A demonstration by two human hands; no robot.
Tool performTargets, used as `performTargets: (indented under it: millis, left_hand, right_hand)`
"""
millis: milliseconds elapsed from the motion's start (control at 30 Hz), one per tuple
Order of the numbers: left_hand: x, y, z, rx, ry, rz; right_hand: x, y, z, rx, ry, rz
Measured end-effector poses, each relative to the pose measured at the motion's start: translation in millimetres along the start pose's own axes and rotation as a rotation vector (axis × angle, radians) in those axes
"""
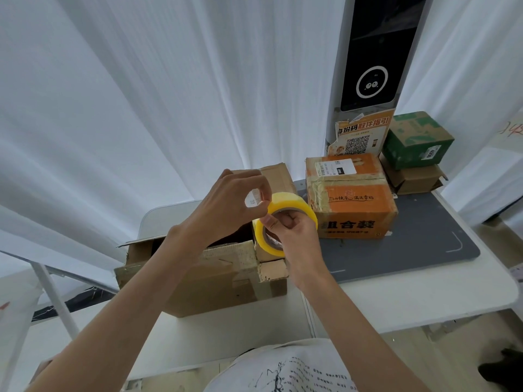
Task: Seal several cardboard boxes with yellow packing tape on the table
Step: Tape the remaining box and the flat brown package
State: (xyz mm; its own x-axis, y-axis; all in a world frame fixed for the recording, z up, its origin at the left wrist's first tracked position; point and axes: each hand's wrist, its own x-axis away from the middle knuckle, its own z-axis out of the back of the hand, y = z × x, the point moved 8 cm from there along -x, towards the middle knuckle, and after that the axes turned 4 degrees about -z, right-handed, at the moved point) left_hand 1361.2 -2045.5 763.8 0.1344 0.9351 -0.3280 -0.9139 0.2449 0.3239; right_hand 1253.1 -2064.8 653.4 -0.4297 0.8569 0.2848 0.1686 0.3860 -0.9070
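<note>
- White curtains hang behind our white table (424,301), which carries a grey mat (424,244).
- We see 1 open brown box (220,281) nearest us, with 1 orange box (353,202) beyond.
- Our right hand (294,236) grips the yellow tape roll (283,222) above the open box, fingers curled through its core.
- Our left hand (232,205) pinches at the roll's top edge.

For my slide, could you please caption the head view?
Both hands, left hand and right hand, hold a yellow tape roll above an open cardboard box.
</note>
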Motion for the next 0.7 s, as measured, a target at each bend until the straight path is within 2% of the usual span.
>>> performTargets:
  millis: [233,433,567,700]
  left_hand:
    - [8,1,2,0.19,0.067,0.032]
    - [9,-14,0,0.346,0.065,0.207]
    - [8,-7,-4,0.372,-0.01,0.157]
    - [4,-6,-1,0.31,0.012,0.175]
  right_hand:
    - [-1,1,-4,-0.175,-0.095,-0.102]
    - [-4,-1,-6,-0.249,-0.165,-0.164]
    - [-3,-1,-8,-0.254,-0.202,-0.173]
    - [-6,5,-4,-0.248,-0.191,-0.203]
